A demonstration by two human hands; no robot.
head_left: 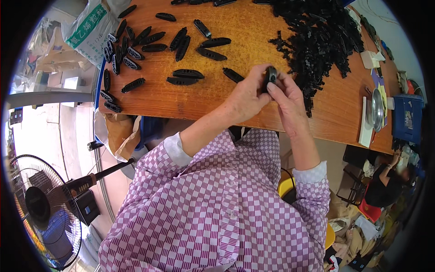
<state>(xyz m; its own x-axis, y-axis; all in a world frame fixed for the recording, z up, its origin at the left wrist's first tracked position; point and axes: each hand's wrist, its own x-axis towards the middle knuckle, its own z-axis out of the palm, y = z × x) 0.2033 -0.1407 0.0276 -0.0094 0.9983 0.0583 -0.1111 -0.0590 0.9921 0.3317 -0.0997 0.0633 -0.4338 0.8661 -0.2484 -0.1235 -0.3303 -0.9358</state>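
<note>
Both my hands meet above the front part of a wooden table [158,97], closed around one small black plastic part [271,78]. My left hand [248,97] grips it from the left, and my right hand [290,97] pinches it with the thumb on its near side. The fingers hide much of the part. Just left of my hands lies a black elongated piece [233,75]. Two more long black pieces [186,77] rest side by side farther left. To the right of my fingers spreads a large heap of small black parts [317,43].
Several black pieces [131,52] are scattered over the table's left side, near a white sack [93,34]. A metal dish [377,109] and a blue bin [408,119] are at the right. A fan [38,206] stands lower left; another person [385,186] sits lower right.
</note>
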